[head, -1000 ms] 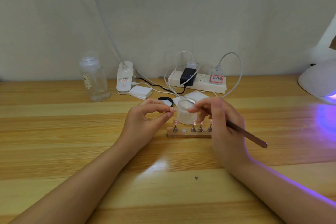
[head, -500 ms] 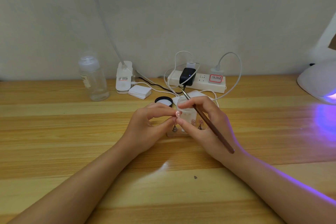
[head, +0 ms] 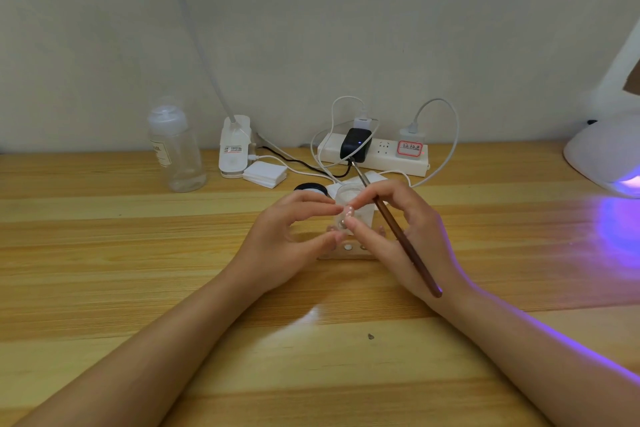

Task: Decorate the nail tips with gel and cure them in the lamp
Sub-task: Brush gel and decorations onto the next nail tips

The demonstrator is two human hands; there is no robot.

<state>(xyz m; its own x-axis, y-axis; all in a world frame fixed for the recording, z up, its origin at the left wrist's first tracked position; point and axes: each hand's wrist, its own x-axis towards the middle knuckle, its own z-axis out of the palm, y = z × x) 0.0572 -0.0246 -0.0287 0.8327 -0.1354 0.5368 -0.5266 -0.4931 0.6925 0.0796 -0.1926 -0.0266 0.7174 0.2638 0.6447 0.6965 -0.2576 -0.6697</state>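
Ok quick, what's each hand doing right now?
Left hand: pinches the nail tip on its stand.
Right hand: holds the brush, fingertips also on the nail tip.

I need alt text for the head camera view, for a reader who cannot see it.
Two bare hands meet over a wooden table: the left hand and right hand pinch a small pink nail tip, the right also holding a long brown brush. A white curing lamp glows purple at the far right.
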